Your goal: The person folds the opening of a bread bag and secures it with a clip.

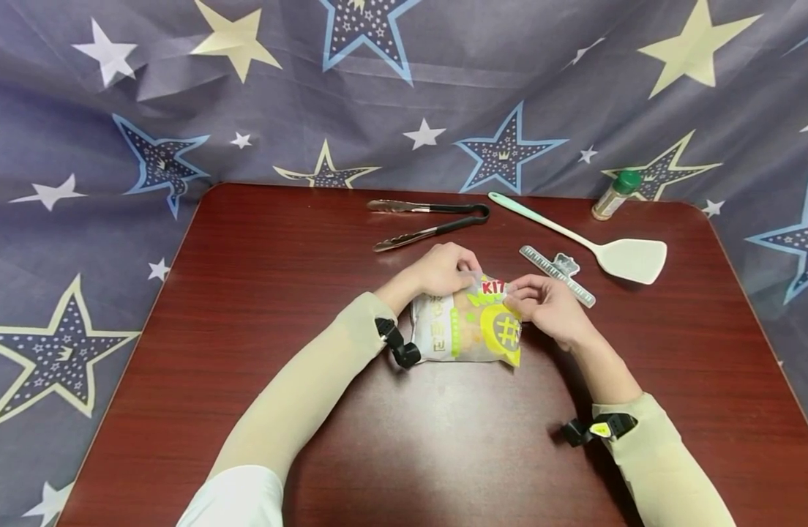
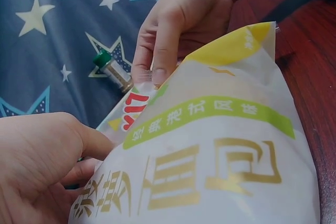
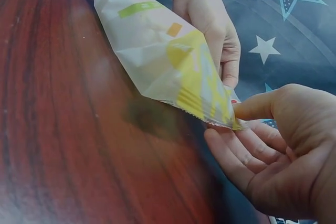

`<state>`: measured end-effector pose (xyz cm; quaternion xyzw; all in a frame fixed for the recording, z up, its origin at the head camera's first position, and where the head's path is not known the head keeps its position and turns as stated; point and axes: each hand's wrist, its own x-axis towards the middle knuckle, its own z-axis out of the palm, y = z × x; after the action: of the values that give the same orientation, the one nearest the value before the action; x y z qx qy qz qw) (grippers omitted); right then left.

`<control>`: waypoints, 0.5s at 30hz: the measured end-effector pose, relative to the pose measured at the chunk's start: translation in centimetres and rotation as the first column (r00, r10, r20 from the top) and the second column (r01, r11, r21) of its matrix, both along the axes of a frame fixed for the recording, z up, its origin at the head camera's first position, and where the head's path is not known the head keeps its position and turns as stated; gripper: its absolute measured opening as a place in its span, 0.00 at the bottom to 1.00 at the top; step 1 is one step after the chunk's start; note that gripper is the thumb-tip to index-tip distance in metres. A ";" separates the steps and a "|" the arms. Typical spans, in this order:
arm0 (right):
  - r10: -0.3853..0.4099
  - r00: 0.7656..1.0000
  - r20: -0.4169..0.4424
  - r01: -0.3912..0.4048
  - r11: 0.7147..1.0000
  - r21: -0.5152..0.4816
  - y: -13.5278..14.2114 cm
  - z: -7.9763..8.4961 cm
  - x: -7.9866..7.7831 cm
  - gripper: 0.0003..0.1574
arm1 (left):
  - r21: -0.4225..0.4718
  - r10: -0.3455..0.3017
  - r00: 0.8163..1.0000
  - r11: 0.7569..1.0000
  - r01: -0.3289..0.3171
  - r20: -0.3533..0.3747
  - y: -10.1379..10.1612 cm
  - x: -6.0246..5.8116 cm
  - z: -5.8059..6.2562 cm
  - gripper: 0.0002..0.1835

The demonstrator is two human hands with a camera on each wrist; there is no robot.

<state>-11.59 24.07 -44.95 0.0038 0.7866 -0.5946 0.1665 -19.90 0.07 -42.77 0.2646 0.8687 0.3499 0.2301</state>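
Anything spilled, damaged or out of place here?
Nothing stands out. The left hand and right hand grip the bread bag, which shows no clear tear; no spill is visible. The tongs, spatula, clip and seasoning jar sit clear of it, looking intact.

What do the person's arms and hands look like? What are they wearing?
The left hand and right hand are bare, with no gloves. Both arms wear pale beige sleeves, and a white sleeve shows higher up the left arm. Each wrist has a small black camera; the right one's mount has a bright yellow patch.
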 end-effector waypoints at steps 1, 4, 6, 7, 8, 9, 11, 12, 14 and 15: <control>0.000 1.000 -0.007 0.000 1.000 0.004 0.0 0.0 0.0 0.18 | 0.001 -0.001 1.000 1.000 0.001 0.000 0.0 0.0 0.0 0.08; -0.007 0.999 -0.041 0.008 1.000 0.022 -0.1 -0.2 0.1 0.17 | 0.012 -0.003 1.000 1.000 0.003 -0.001 0.0 0.0 0.0 0.08; -0.008 0.997 -0.081 0.011 0.999 0.043 -0.2 -0.2 0.2 0.15 | 0.022 -0.011 1.000 1.000 0.012 -0.016 -0.1 0.0 0.0 0.07; -0.006 0.995 -0.102 0.011 0.999 0.053 -0.3 -0.3 0.3 0.14 | 0.026 -0.019 0.999 0.999 0.020 -0.028 -0.1 0.0 0.0 0.07; -0.002 0.992 -0.127 0.010 0.998 0.065 -0.3 -0.3 0.3 0.13 | 0.029 -0.031 0.999 0.999 0.032 -0.045 -0.2 0.0 -0.1 0.07; 0.004 0.988 -0.153 0.008 0.997 0.077 -0.3 -0.3 0.4 0.12 | 0.033 -0.041 0.997 0.999 0.044 -0.064 -0.2 0.0 -0.1 0.07; 0.019 0.977 -0.211 0.003 0.995 0.104 -0.3 -0.3 0.6 0.09 | 0.043 -0.065 0.993 0.997 0.069 -0.099 -0.4 0.0 -0.1 0.07; 0.026 0.971 -0.237 0.001 0.993 0.115 -0.3 -0.4 0.6 0.08 | 0.050 -0.074 0.991 0.996 0.080 -0.115 -0.5 0.1 -0.1 0.07; 0.042 0.956 -0.291 0.000 0.990 0.141 -0.3 -0.4 0.8 0.06 | 0.060 -0.088 0.985 0.993 0.097 -0.145 -0.6 0.2 -0.1 0.07; 0.047 0.948 -0.314 0.001 0.988 0.152 -0.3 -0.5 0.8 0.06 | 0.067 -0.092 0.984 0.992 0.104 -0.154 -0.7 0.2 0.0 0.07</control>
<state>-10.77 23.76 -45.44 -0.0884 0.8457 -0.5245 0.0442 -19.67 -0.63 -42.82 0.3411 0.8558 0.3492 0.1710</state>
